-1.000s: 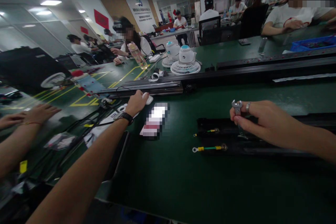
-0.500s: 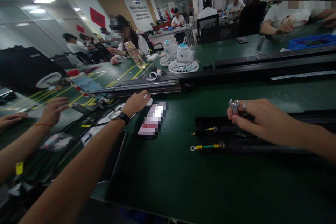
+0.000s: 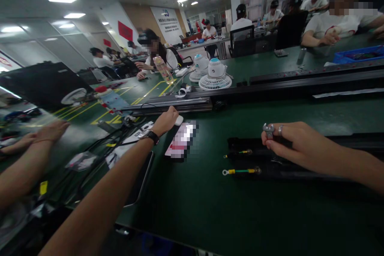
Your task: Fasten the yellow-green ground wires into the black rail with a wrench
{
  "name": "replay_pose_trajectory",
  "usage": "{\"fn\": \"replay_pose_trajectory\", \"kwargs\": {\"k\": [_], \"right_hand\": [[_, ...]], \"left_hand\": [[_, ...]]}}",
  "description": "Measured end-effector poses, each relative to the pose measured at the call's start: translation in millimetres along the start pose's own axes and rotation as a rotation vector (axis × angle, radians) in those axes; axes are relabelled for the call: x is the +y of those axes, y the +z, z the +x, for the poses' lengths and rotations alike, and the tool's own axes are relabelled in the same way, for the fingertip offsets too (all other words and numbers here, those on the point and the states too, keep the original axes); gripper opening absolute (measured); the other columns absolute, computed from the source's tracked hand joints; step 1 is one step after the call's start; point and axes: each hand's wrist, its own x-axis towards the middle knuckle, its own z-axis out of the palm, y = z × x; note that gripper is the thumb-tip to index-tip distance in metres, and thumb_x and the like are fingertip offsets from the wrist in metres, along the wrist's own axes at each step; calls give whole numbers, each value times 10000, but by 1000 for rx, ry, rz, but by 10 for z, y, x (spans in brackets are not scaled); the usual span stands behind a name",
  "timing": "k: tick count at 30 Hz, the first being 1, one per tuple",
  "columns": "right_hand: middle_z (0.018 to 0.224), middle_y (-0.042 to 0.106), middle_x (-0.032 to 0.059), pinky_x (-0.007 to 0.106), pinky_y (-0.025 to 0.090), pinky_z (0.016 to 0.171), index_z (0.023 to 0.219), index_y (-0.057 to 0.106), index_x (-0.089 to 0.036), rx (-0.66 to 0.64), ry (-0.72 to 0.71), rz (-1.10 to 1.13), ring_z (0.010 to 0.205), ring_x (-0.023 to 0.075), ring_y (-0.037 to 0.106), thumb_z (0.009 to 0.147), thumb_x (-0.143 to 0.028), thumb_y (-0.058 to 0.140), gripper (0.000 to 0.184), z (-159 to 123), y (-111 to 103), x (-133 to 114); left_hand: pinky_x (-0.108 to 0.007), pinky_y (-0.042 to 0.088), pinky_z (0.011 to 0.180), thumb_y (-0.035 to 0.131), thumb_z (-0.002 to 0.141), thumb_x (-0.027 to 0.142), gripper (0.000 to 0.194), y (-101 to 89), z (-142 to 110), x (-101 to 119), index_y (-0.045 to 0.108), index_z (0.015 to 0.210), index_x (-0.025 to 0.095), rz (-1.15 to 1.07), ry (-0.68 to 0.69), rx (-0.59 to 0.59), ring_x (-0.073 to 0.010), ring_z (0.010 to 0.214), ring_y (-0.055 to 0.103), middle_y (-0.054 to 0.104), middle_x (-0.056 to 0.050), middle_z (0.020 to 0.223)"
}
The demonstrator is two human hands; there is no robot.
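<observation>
My left hand [image 3: 165, 122], with a dark-strapped watch on its wrist, is closed, its fingertips on a small white rounded object [image 3: 179, 120] of a kind I cannot make out. Just below it lies a phone [image 3: 181, 141] with a lit, blurred-out screen. My right hand [image 3: 289, 140], wearing a ring, grips a metal wrench [image 3: 268, 129] whose open jaw sticks up above the fingers. Under that hand are two long black bars [image 3: 288, 172]. A short green wire [image 3: 240, 171] with yellow sleeves and a ring terminal is fixed to the nearer bar; a similar wire [image 3: 238, 154] is on the farther one.
A dark tablet-like device [image 3: 141, 184] lies under my left forearm. Cables and a plastic bag [image 3: 81, 161] lie to the left, near another person's hands [image 3: 49, 132]. Long black rails [image 3: 300, 78], two white fans [image 3: 215, 74] and a blue tray [image 3: 358, 54] are farther back.
The view has turned slightly, so the scene sits farther right and lower. My right hand with the wrench has dipped a little. The neighbour's hands at left have come together.
</observation>
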Motion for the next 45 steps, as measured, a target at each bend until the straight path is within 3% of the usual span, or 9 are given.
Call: {"fn": "replay_pose_trajectory", "kwargs": {"k": [6,12,23,32,36,40,42,45], "right_hand": [[899,661,19,304,469,716,1004,640,-186,-20,-19,-29,769,155,644,1069,-313,464,226,-7,22,21],[932,659,27,305,477,711,1052,637,-192,-39,-32,-47,778,159,647,1071,-306,462,210,-36,55,56],[908,645,28,306,461,694,976,631,-191,-67,-44,-2,744,157,629,1044,-215,483,166,12,70,-24],[891,660,23,294,451,678,958,652,-183,-52,-48,20,732,152,625,1022,-180,512,154,13,63,-72],[894,661,23,288,460,696,977,649,-186,-33,-56,34,744,150,619,1038,-189,508,154,23,44,-73],[907,658,20,288,463,726,995,644,-183,-9,-42,53,769,151,620,1038,-205,518,136,37,27,-31],[893,652,16,285,457,723,972,640,-180,11,-38,59,764,151,612,1027,-200,528,126,45,15,-18],[866,642,12,281,444,692,939,641,-180,28,-32,69,738,152,599,1020,-206,530,139,65,-2,-7]], "left_hand": [[-417,599,896,646,1018,377,327,81,-51,53,624,1263,161,-35,-63,-48,-221,1050,676,654,-92,1235],[-442,586,928,650,1013,386,352,-21,-20,18,614,1284,164,-4,-105,33,-239,1092,666,643,-97,1262],[-457,578,950,645,1017,381,345,-8,-205,69,616,1281,162,-91,142,40,-240,1105,661,643,-99,1267],[-395,603,851,652,1013,391,338,-22,-212,68,621,1249,151,-307,53,83,-200,967,683,668,-80,1163],[-385,600,834,640,1019,401,339,-124,-212,110,616,1247,152,-436,-13,126,-194,949,678,664,-77,1148],[-346,582,757,527,1060,457,391,-323,-317,256,554,1311,159,-602,-35,179,-173,858,656,648,-70,1088],[-328,565,708,358,1086,419,379,-464,-459,399,511,1342,184,-678,10,160,-162,782,629,641,-56,1011],[-336,570,717,419,1031,463,358,-711,-837,680,542,1312,278,-753,95,81,-192,830,644,665,-56,1029]]}}
